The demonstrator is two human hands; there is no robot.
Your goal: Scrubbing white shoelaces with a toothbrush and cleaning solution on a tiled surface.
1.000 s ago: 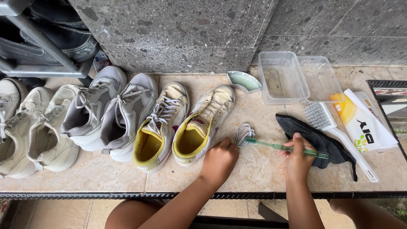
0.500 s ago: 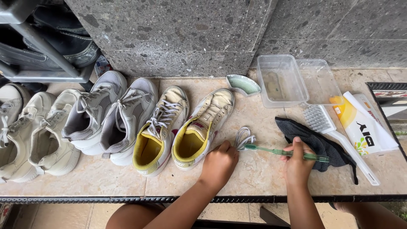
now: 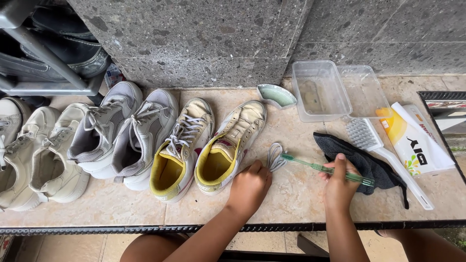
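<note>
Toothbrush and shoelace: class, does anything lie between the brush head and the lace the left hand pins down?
Nothing visible does. The right hand holds the toothbrush with its head right at the lace, which the left hand presses to the ledge. The cloth lies behind the brush's handle end.

Left hand (image 3: 250,187) slid closer to the shoelace (image 3: 275,156).

At the centre of the frame a pair of cream sneakers (image 3: 208,145) shows bright yellow linings and white laces. Left of them sit grey-and-white sneakers (image 3: 124,133), then off-white ones (image 3: 34,155) at the left edge. The toothbrush (image 3: 325,168) is translucent green. The cloth (image 3: 364,162) at right is dark charcoal, the scrub brush (image 3: 388,155) white. The wall (image 3: 218,39) across the top is speckled grey stone; the ledge (image 3: 301,194) is mottled beige.
</note>
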